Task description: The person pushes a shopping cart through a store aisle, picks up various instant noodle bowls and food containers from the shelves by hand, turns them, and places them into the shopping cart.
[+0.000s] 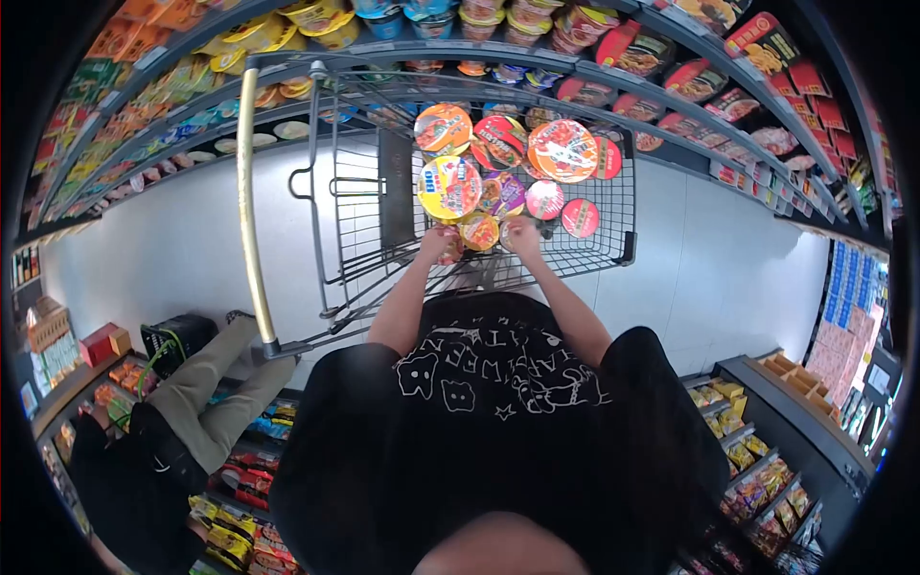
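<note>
"BIG" stands on the yellow lid (448, 188) — the black shirt (479, 450) bears white letters, only partly legible.

Shelf rack (815, 215) — yellow instant-noodle tubs (333, 29), blue cups (428, 27), red bowls (635, 48). Pale floor (690, 249). Left of view: one person (182, 414), khaki trousers; black shopping basket (180, 333); red box (99, 344). Right of view — stacked blue cartons (848, 273).
</note>
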Demonstrator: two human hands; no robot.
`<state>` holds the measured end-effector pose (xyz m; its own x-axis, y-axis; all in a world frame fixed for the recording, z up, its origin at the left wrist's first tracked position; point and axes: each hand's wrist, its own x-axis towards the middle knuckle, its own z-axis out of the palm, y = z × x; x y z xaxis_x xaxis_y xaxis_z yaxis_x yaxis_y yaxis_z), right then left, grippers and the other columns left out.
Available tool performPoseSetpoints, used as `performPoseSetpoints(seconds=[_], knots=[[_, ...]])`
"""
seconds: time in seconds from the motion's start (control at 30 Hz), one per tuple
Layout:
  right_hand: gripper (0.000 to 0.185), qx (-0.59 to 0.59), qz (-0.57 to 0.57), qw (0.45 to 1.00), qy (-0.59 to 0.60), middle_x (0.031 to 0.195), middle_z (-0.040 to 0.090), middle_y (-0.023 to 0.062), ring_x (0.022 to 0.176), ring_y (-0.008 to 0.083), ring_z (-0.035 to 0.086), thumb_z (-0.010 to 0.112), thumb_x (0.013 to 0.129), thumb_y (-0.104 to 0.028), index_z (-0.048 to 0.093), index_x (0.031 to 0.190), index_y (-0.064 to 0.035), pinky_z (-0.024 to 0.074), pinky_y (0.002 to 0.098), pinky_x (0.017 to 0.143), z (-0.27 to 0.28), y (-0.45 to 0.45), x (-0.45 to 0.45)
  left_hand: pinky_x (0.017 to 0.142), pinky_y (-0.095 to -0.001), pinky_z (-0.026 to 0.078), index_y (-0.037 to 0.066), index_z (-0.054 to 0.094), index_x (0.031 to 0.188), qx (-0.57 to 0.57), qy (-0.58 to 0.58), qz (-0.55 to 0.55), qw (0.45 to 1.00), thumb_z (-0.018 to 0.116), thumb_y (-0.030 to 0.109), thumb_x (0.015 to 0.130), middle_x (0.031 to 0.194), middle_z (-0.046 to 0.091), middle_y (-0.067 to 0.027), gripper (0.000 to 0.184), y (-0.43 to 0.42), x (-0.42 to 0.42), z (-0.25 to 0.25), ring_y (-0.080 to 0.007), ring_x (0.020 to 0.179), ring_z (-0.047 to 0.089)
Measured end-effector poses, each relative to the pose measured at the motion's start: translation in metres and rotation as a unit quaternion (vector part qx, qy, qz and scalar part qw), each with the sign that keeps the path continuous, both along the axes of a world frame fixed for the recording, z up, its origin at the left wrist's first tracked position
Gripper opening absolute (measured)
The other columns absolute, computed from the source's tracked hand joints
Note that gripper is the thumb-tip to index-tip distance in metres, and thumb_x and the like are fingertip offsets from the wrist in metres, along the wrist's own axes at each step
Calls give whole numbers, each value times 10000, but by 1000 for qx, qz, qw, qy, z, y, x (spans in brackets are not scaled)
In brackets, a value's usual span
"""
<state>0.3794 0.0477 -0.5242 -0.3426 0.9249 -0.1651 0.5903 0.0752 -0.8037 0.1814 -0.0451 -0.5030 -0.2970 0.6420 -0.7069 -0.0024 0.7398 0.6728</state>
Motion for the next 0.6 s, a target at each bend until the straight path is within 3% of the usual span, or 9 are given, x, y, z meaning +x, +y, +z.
performPoseSetpoints(seconds=[0.07,0.13,0.27,0.33,0.37,0.4,0.47,0.53,0.6], knots=[[247,-64,29,996,-52,839,609,141,783,266,593,570,689,-113,578,920,-27,463,336,702,-11,-2,7,563,-294,492,41,598,839,58,75,-50,994,562,202,727,660,614,-72,199,1,1,-49,-172,590,603],[285,-127,63,985,-101,875,609,148,801,269,594,577,678,-129,576,946,-30,466,336,713,-14,4,0,563,-301,489,28,585,889,-26,-52,-17,998,548,159,735,629,606,-72,206,-1,5,-119,-170,575,602],[383,-145,132,976,-95,919,588,174,755,242,606,620,637,-137,554,993,-11,481,329,632,-70,18,-16,483,-291,515,-14,561,921,-34,-100,38,994,549,167,780,723,588,-115,230,17,29,-87,-176,574,596],[366,-339,83,932,-98,885,587,164,771,215,603,625,656,-139,548,978,17,481,304,624,-123,17,-25,437,-285,504,-19,531,984,-68,-48,-9,996,567,224,787,760,589,-122,315,31,34,-65,-178,533,591],[625,-375,93,918,-87,962,574,217,941,314,559,682,628,-264,448,1090,87,452,353,780,-106,22,-29,423,-278,498,-26,520,984,-66,-37,-12,997,558,165,775,710,581,-111,286,34,34,-56,-173,505,577],[625,-378,96,917,-85,962,574,217,941,314,559,682,628,-264,448,1090,87,452,353,780,-112,19,-30,409,-272,492,-33,509,983,-65,-24,-17,997,548,107,763,660,572,-100,264,32,33,-63,-167,477,563],[663,-417,-15,908,-34,1051,544,188,952,290,557,715,608,-252,438,1133,44,502,352,715,-121,12,-38,427,-271,509,0,440,1100,-75,-30,4,997,603,186,765,833,579,-145,417,36,35,-76,-201,545,596],[691,-487,27,872,-39,1099,515,177,952,282,556,731,594,-250,430,1153,22,520,357,676,-107,18,-38,436,-264,516,1,437,1104,-21,-59,89,994,623,144,740,842,578,-144,433,32,39,-102,-211,581,602],[720,-549,66,832,-48,1147,487,167,951,273,556,746,579,-248,422,1173,0,539,361,637,-94,25,-32,454,-285,513,1,472,1076,47,-42,136,989,684,168,678,862,580,-146,481,15,40,-184,-200,621,604]])
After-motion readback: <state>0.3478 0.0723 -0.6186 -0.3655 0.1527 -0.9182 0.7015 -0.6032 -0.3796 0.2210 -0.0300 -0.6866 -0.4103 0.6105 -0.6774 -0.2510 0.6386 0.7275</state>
